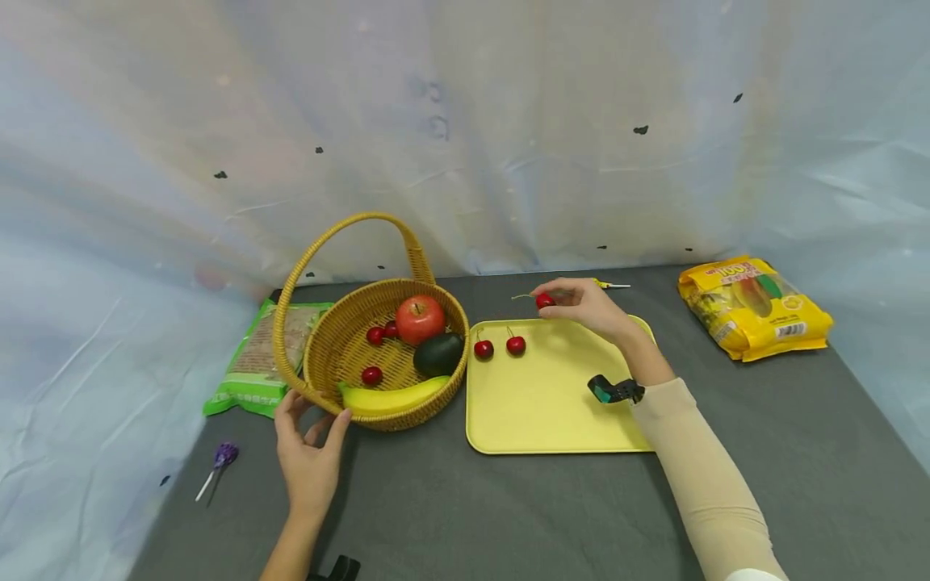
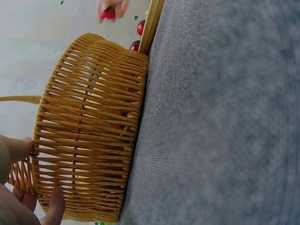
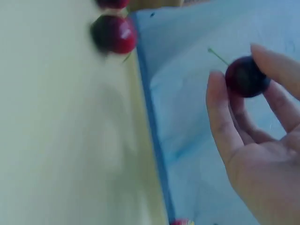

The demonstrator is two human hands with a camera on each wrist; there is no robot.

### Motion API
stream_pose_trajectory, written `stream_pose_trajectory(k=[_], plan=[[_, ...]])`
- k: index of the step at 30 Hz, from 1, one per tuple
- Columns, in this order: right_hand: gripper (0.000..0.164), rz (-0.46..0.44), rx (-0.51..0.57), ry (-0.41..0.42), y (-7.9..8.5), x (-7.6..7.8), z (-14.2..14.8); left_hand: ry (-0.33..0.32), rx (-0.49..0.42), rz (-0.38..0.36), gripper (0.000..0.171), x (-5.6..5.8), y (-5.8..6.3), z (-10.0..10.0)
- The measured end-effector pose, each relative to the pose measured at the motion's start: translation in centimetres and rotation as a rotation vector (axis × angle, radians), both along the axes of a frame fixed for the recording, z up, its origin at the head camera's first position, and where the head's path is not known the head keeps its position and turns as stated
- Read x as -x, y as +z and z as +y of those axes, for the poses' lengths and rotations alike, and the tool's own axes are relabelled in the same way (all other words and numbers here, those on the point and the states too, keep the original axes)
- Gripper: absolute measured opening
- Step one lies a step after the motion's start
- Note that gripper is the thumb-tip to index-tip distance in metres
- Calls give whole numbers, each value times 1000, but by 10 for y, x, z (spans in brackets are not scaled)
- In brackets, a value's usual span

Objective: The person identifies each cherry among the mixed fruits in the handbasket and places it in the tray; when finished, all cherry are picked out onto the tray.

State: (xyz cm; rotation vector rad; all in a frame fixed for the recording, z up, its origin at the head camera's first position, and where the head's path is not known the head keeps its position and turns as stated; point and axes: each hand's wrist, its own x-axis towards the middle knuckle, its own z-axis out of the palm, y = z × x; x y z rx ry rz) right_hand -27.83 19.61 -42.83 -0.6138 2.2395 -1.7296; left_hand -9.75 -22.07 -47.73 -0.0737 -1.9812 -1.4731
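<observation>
My right hand [image 1: 592, 308] pinches a red cherry [image 1: 545, 300] by its body above the far edge of the yellow tray [image 1: 559, 407]; its green stem points left. In the right wrist view, thumb and fingertips hold that cherry [image 3: 246, 77]. Two more cherries lie on the tray, a left one [image 1: 483, 349] and a right one [image 1: 516, 346]. My left hand [image 1: 308, 460] grips the near-left rim of the wicker basket [image 2: 89, 136], by the handle's base. Inside the basket are a red apple [image 1: 420, 320], a dark green oval fruit [image 1: 438, 355], a banana [image 1: 395, 399] and several cherries [image 1: 372, 376].
A green-edged packet [image 1: 254, 363] lies left of and partly behind the basket. In front of it is a purple-wrapped lollipop [image 1: 225, 455]. A yellow snack bag [image 1: 751, 311] sits far right. Behind the right hand shows a thin white stick [image 1: 619, 286] with a yellow end.
</observation>
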Motion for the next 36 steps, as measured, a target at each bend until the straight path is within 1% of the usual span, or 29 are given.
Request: stream_pose_trajectory(k=[2,4,7,10,12,14,17,22,28,32,36], plan=[[41,25,-65,-38,-4,-6,11,7,2,-1,73,-1,1,0],[38,54,-124,-51,-6,-10,17,15,6,-4,72,-1,2,0],[35,134,-189,-17,-10,-15,20,22,10,-6,71,-2,3,0],[32,183,-206,31,-17,-18,20,22,15,-3,71,-2,3,-1],[32,185,-217,48,-21,-19,18,21,17,-1,71,-1,4,-1],[33,165,-226,57,-24,-20,16,20,18,-2,71,-1,4,-1],[34,150,-272,67,-26,-22,13,17,19,-6,70,0,4,0],[32,133,-315,99,-30,-24,10,16,24,-3,71,-1,4,1],[30,127,-352,77,-34,-24,8,23,38,-7,71,-2,4,2],[32,130,-372,76,-33,-23,7,26,45,-5,70,-2,5,2],[36,144,-386,98,-30,-25,7,27,45,-7,70,-2,4,2]])
